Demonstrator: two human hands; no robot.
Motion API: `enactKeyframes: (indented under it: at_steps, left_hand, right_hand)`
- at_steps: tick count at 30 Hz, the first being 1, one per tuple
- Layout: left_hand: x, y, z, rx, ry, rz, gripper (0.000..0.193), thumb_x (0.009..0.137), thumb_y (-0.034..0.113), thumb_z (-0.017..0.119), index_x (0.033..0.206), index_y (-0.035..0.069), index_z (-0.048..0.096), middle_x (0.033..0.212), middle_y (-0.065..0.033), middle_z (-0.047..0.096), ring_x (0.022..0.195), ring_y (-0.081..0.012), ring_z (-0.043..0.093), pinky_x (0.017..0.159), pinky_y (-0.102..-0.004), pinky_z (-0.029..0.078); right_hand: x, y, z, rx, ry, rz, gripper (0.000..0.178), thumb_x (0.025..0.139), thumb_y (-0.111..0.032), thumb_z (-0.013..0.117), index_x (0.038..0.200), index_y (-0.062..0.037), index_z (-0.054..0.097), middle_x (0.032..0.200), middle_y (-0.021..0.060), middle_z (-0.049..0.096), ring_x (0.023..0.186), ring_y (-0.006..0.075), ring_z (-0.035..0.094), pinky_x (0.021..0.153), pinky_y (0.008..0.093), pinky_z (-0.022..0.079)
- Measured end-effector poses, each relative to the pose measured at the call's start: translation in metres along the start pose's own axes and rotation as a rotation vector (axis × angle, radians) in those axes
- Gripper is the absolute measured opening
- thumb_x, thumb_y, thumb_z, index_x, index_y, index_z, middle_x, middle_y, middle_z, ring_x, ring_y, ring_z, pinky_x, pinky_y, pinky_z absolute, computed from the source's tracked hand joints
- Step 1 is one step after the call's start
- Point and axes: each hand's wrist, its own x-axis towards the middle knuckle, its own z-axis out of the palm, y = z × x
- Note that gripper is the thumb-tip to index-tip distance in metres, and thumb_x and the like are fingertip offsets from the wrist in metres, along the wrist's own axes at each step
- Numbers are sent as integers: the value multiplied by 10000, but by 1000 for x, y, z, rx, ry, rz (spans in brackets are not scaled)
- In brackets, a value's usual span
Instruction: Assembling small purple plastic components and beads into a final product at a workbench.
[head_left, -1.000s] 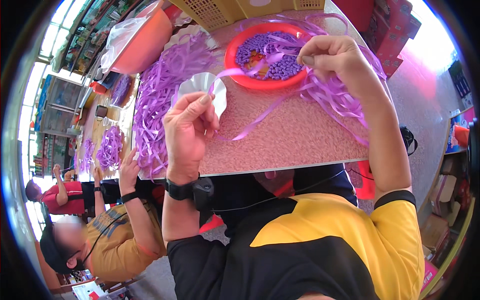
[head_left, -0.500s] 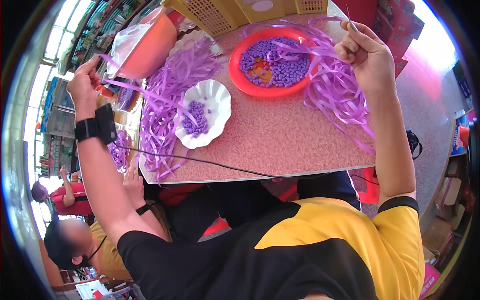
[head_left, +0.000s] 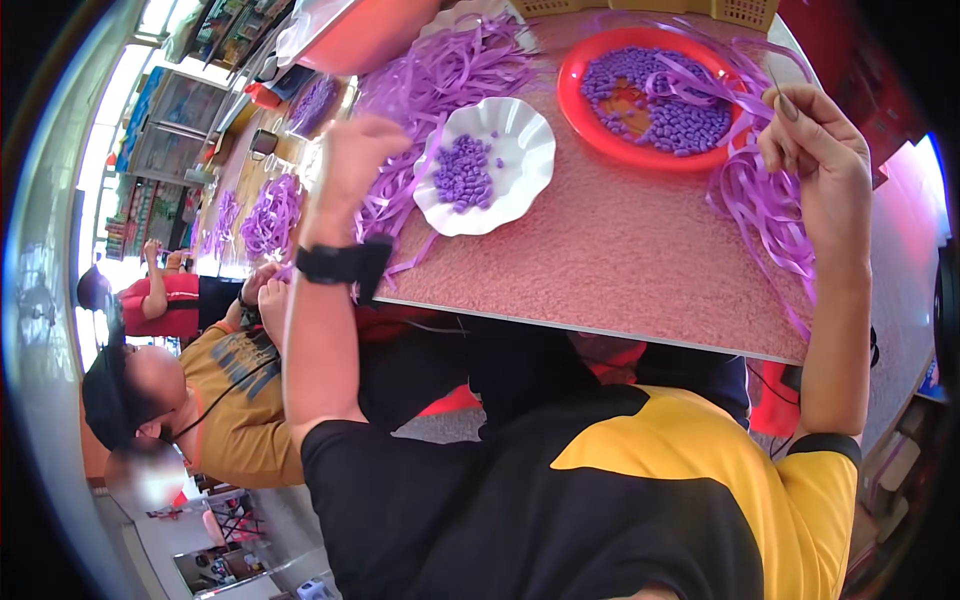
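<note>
Head view: right of the plate [head_left: 573,100], the right hand [head_left: 822,138] pinches a needle [head_left: 773,84], best held steady and clear of the ribbon [head_left: 765,205] there, while left of the plate the left hand [head_left: 355,155] blurs too much to tell its grip.

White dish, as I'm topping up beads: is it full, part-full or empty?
Part-full: beads cluster toward the left of the white dish, whose right side is mostly bare.

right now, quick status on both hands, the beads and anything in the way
Left hand blurred, grip unclear. Right hand pinching thin needle-like piece. Purple beads in white dish and red plate. Loose ribbon across plate's beads.
</note>
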Motion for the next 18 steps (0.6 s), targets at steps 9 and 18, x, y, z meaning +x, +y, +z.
enactKeyframes:
  at_steps: [9, 18]
  left_hand:
    - [-59, -21, 55, 214, 86, -77, 218, 752, 120, 730, 949, 29, 728, 885, -139, 640, 794, -265, 641, 741, -373, 506]
    - [-52, -19, 73, -61, 109, 36, 188, 737, 54, 742, 922, 29, 726, 893, -113, 630, 794, -249, 627, 737, -363, 498]
  right_hand:
    - [-5, 5, 16, -113, 6, 97, 170, 954, -109, 629, 1014, 46, 666, 706, 4, 510, 584, 77, 401, 584, 242, 388]
    - [-8, 5, 19, -161, -83, 145, 145, 941, -92, 638, 995, 39, 669, 758, 13, 561, 593, 74, 430, 569, 238, 390]
